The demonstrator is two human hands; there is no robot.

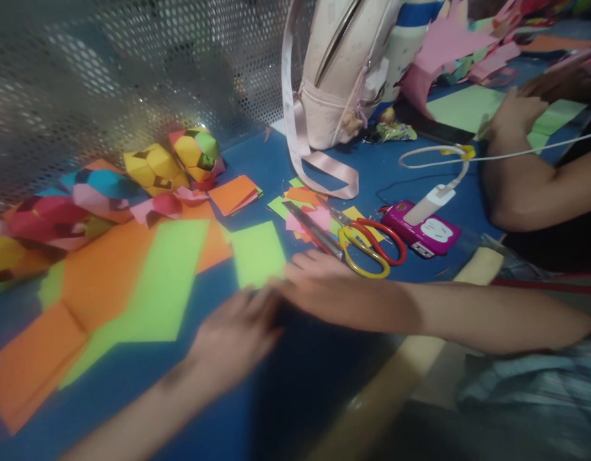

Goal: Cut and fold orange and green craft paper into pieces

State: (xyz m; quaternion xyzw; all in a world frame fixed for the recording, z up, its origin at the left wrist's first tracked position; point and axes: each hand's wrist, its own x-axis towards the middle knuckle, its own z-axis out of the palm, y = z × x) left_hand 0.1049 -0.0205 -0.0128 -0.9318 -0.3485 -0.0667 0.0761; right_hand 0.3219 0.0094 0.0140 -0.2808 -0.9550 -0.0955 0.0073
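A light green sheet of paper [259,251] lies on the blue table, its near edge under my fingers. My left hand [235,333] is blurred, its fingers bent in at that edge. My right hand [319,282] meets it from the right, fingers closed on the same corner; the fingertips of both are partly hidden. Just beyond my right hand are scissors [367,240] with one red and one yellow handle, and a dark cutter knife [314,230] on small colored paper scraps [305,211].
Orange paper sheets [107,266] and larger green sheets [163,282] spread leftward. Folded paper balls [153,168] line the metal mesh partition [180,70]. A purple power adapter [420,230] with a white cable and a pale backpack [333,83] stand beyond. Another person's arm [530,173] is at right.
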